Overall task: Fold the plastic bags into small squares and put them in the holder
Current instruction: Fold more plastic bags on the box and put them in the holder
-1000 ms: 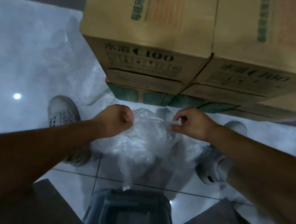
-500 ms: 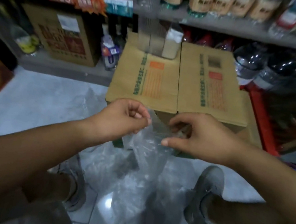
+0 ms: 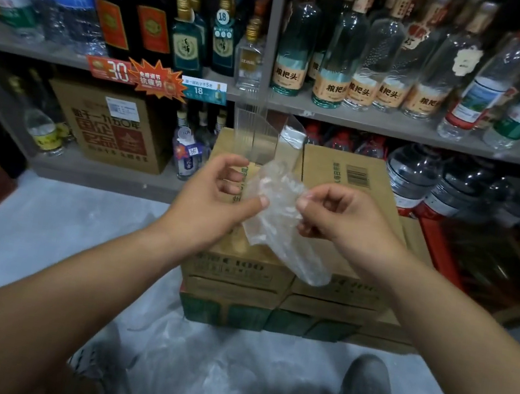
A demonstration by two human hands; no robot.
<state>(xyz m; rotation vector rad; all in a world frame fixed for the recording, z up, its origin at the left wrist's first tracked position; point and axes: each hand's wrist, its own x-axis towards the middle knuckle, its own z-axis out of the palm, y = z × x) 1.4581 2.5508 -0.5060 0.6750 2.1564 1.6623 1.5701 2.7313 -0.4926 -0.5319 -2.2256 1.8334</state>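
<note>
Plastic bag [image 3: 280, 196] | left grip [image 3: 214, 197] and right grip [image 3: 342, 222] both pinch it | I should align edges, crease flat before the holder [image 3: 261, 136].

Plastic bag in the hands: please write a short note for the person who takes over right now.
Left hand pinches the plastic bag at its left edge.
Right hand pinches its right edge.
The bag hangs over the cardboard boxes, not yet a small square.
The clear holder stands on the boxes behind it.
More bags lie on the floor.
To do: fold, put in holder.
</note>
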